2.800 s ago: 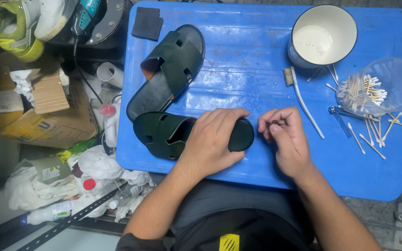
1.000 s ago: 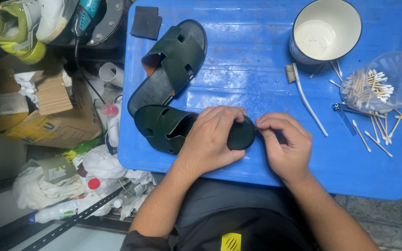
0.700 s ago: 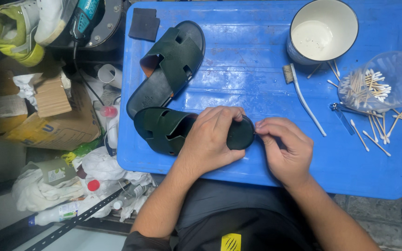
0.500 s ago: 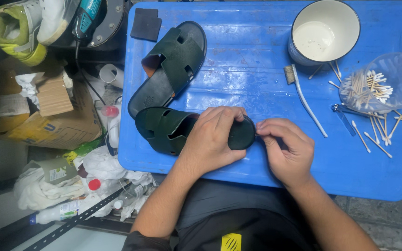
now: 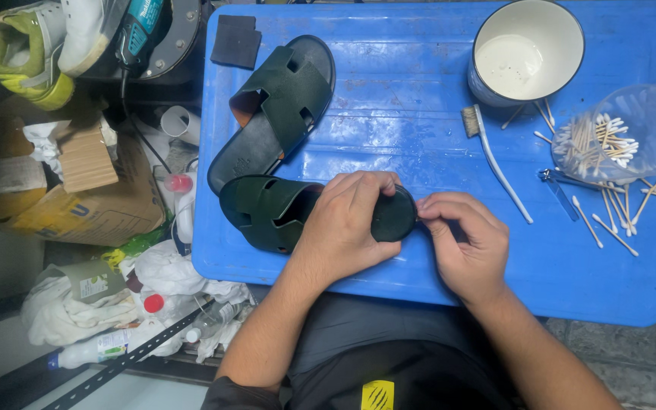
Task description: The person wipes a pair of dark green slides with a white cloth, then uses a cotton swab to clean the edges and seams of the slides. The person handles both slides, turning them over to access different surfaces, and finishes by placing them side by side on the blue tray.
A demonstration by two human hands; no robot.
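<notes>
The dark green sandal (image 5: 267, 212) lies flat near the front edge of the blue table (image 5: 419, 114). The left hand (image 5: 347, 224) lies curled over its heel end, pressing it down. The right hand (image 5: 465, 243) pinches something small at the heel edge; I cannot tell what. The sandal looks light and bendy, best held by its sole. Its twin (image 5: 275, 110) lies just behind.

Dark green sandal (image 5: 267, 212) lying on a bright blue desk (image 5: 419, 99); a second dark green sandal (image 5: 275, 114) showing an orange lining; white enamel mug (image 5: 525, 49) with dark rim; white-tipped cotton swabs (image 5: 597, 140); yellow-green sneaker (image 5: 32, 53).
</notes>
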